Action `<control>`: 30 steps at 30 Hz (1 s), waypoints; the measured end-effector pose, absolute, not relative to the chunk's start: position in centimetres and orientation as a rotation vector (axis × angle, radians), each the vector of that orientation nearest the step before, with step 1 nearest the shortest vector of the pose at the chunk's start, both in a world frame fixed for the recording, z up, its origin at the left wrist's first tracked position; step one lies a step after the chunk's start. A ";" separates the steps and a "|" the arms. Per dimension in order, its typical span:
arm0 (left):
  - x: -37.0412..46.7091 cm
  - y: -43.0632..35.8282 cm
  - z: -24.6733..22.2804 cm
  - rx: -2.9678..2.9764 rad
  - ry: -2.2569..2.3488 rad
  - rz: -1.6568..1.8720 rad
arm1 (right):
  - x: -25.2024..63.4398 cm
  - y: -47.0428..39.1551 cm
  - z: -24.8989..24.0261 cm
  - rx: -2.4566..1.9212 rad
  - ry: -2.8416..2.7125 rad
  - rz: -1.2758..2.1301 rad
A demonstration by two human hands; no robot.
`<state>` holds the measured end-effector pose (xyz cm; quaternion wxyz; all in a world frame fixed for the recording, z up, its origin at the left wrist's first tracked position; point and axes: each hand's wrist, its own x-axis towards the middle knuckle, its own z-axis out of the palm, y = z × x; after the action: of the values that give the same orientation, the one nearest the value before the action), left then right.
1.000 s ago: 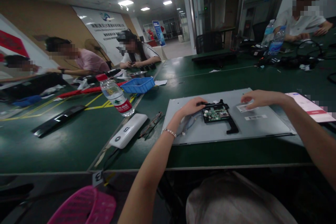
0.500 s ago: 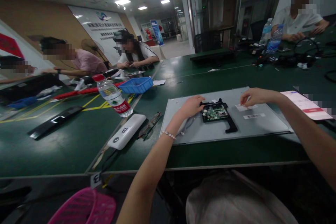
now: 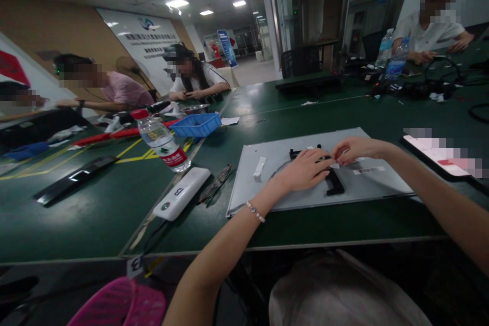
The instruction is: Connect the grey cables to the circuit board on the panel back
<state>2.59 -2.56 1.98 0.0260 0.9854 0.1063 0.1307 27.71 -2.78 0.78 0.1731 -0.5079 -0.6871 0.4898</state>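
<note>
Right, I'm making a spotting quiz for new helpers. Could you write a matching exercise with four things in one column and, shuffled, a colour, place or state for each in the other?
1. bottle
2. tray
3. basket
4. frame

A. pink, lower than the tabletop
B. on the grey panel, partly hidden by the left hand
C. blue
D. red cap on

Pairs: 1-D; 2-C; 3-A; 4-B
</note>
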 end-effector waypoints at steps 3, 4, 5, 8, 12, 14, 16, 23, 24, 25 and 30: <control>2.8 -2.7 1.4 3.088 0.334 0.369 | 27.4 -2.6 0.5 -1.466 -1.977 1.382; 2.8 -2.7 1.3 3.097 0.342 0.360 | 27.4 -2.5 0.5 -1.486 -1.993 1.369; 2.8 -2.7 1.3 3.105 0.350 0.354 | 27.3 -2.5 0.5 -1.505 -2.012 1.352; 2.8 -2.7 1.2 3.117 0.371 0.352 | 26.9 -2.4 0.7 -1.529 -2.095 1.261; 2.8 -2.7 1.2 3.130 0.376 0.361 | 26.3 -2.6 1.1 -1.498 -2.232 1.110; 2.8 -2.8 1.1 3.140 0.367 0.360 | 25.9 -2.9 1.5 -1.511 -2.264 1.046; 2.9 -2.8 1.1 3.148 0.360 0.360 | 25.4 -3.5 1.9 -1.550 -2.289 0.972; 2.9 -2.8 1.1 3.146 0.340 0.326 | 24.1 -4.7 2.5 -1.647 -2.375 0.723; 2.9 -2.8 1.1 3.144 0.342 0.324 | 24.0 -4.7 2.4 -1.667 -2.375 0.705; 3.0 -2.7 1.0 3.143 0.345 0.324 | 23.9 -4.7 2.3 -1.692 -2.376 0.689; 2.9 -2.6 0.8 3.136 0.353 0.332 | 23.1 -5.0 2.6 -1.797 -2.419 0.583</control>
<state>2.93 -2.57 0.79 -0.0158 0.9881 0.1113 0.1045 23.11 -5.05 2.63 0.0362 -0.5852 -0.7876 0.1897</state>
